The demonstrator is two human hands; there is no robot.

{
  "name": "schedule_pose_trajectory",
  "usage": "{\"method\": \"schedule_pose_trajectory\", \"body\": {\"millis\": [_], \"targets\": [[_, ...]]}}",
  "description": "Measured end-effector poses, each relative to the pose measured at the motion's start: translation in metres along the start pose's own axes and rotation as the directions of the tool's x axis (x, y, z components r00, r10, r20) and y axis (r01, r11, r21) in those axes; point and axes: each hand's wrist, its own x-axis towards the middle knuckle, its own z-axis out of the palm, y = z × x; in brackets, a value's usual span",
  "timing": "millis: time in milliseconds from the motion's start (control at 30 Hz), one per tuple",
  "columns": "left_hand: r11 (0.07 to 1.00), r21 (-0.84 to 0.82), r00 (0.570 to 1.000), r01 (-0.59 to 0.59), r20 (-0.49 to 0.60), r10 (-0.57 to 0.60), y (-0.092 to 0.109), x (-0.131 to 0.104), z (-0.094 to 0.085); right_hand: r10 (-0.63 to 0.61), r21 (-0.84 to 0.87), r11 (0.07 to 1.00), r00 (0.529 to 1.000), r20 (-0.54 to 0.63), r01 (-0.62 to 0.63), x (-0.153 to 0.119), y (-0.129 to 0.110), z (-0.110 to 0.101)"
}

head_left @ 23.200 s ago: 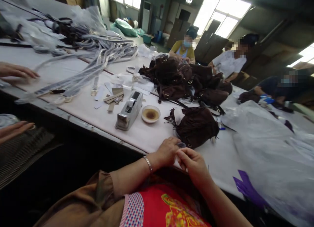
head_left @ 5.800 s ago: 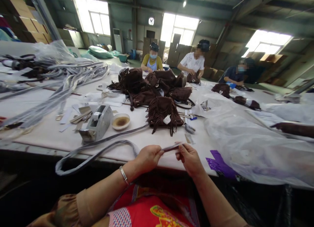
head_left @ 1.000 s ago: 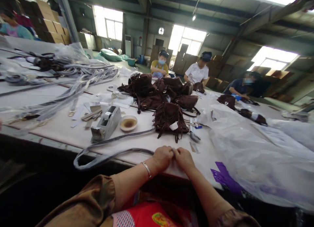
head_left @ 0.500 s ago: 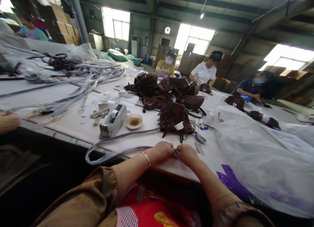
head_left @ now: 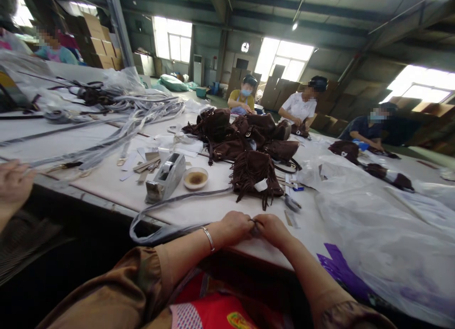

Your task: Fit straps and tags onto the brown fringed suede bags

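Observation:
My left hand (head_left: 235, 227) and my right hand (head_left: 273, 228) meet at the table's near edge, fingers closed on the end of a strap (head_left: 158, 234) wrapped in clear plastic. What the fingertips pinch is mostly hidden; a small dark bit shows between them. From my hands the strap loops left over the edge and back toward a brown fringed bag (head_left: 250, 170) lying just beyond them. A white tag (head_left: 261, 185) rests on the bag. To its right lies a small grey tool (head_left: 292, 204), its kind unclear.
A tape dispenser (head_left: 165, 179) and a small bowl (head_left: 195, 178) stand left of the bag. Behind are piled brown bags (head_left: 227, 130); wrapped straps (head_left: 142, 111) spread left. Plastic sheeting (head_left: 369, 224) covers the right. Another person's hand (head_left: 14, 184) is at the left edge.
The view has shifted slightly. My hands stay together on the strap end, with the loop still hanging left. The other person's hand at the left edge has come further into view, its fingers more spread.

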Motion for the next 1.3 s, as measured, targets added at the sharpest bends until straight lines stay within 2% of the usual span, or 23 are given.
{"method": "schedule_pose_trajectory", "body": {"millis": [67, 133, 200, 267, 367, 433, 500, 533, 633, 700, 767, 833, 867, 933, 1000, 1067, 1133, 1167, 1300], "targets": [[0.999, 0.042, 1.0, -0.018, 0.007, 0.017, -0.01, -0.003, -0.003, -0.109, -0.051, 0.992, 0.993, 0.056, 0.111, 0.003, 0.0, -0.005], [0.999, 0.048, 1.0, -0.019, -0.002, 0.019, -0.012, -0.004, 0.0, -0.124, -0.075, 0.989, 0.99, 0.061, 0.128, 0.006, 0.0, -0.005], [0.999, 0.027, 0.999, 0.023, -0.04, -0.022, -0.005, -0.002, 0.009, -0.057, -0.066, 0.996, 0.998, 0.013, 0.058, 0.007, -0.001, 0.001], [0.995, -0.006, 0.99, 0.097, -0.099, -0.097, 0.007, 0.001, 0.019, 0.063, -0.032, 0.997, 0.996, -0.058, -0.065, 0.006, -0.002, 0.011], [0.978, -0.056, 0.967, 0.199, -0.152, -0.205, 0.025, 0.004, 0.03, 0.291, 0.064, 0.956, 0.947, -0.138, -0.285, 0.002, -0.004, 0.028], [0.967, -0.074, 0.955, 0.245, -0.156, -0.254, 0.031, 0.005, 0.032, 0.314, 0.075, 0.949, 0.939, -0.141, -0.306, 0.001, -0.005, 0.032], [0.968, -0.07, 0.96, 0.242, -0.129, -0.249, 0.031, 0.004, 0.028, 0.221, 0.035, 0.975, 0.969, -0.113, -0.218, 0.002, -0.005, 0.028], [0.977, -0.062, 0.972, 0.204, -0.104, -0.21, 0.027, 0.002, 0.023, 0.167, 0.023, 0.986, 0.982, -0.092, -0.166, 0.002, -0.005, 0.024], [1.0, -0.024, 1.0, 0.009, -0.025, -0.01, 0.007, -0.007, 0.006, 0.015, 0.014, 1.0, 1.0, -0.015, -0.015, 0.005, -0.002, 0.009], [0.998, 0.021, 0.998, -0.058, -0.008, 0.058, -0.008, -0.013, -0.003, -0.118, 0.002, 0.993, 0.992, 0.037, 0.118, 0.007, 0.001, 0.002], [0.996, 0.065, 0.998, -0.058, -0.008, 0.058, -0.019, -0.017, -0.006, -0.231, -0.003, 0.973, 0.971, 0.06, 0.231, 0.008, 0.003, 0.002], [0.996, 0.079, 0.998, -0.052, -0.021, 0.053, -0.021, -0.016, -0.002, -0.248, 0.007, 0.969, 0.969, 0.016, 0.248, 0.009, 0.003, 0.007], [0.996, 0.072, 0.998, -0.045, -0.038, 0.048, -0.019, -0.015, 0.002, -0.194, 0.018, 0.981, 0.98, -0.033, 0.194, 0.01, 0.003, 0.011], [0.999, 0.043, 0.997, 0.01, -0.081, -0.007, -0.007, -0.009, 0.011, 0.02, 0.055, 0.998, 0.991, -0.13, -0.013, 0.009, 0.0, 0.021], [0.993, 0.007, 0.987, 0.117, -0.112, -0.115, 0.009, -0.003, 0.018, 0.243, 0.103, 0.968, 0.955, -0.167, -0.229, 0.008, -0.003, 0.029], [0.976, -0.025, 0.97, 0.217, -0.108, -0.218, 0.023, 0.001, 0.02, 0.341, 0.13, 0.937, 0.926, -0.16, -0.323, 0.005, -0.007, 0.033], [0.961, -0.041, 0.958, 0.273, -0.083, -0.275, 0.03, 0.002, 0.017, 0.318, 0.153, 0.943, 0.935, -0.158, -0.295, 0.004, -0.009, 0.033], [0.963, -0.042, 0.961, 0.265, -0.067, -0.267, 0.03, 0.0, 0.014, 0.276, 0.16, 0.955, 0.948, -0.159, -0.251, 0.003, -0.01, 0.031], [0.998, 0.009, 0.998, 0.056, -0.02, -0.056, 0.009, -0.016, -0.005, -0.013, 0.121, 0.992, 0.993, -0.115, 0.027, 0.004, -0.005, 0.017]]}}
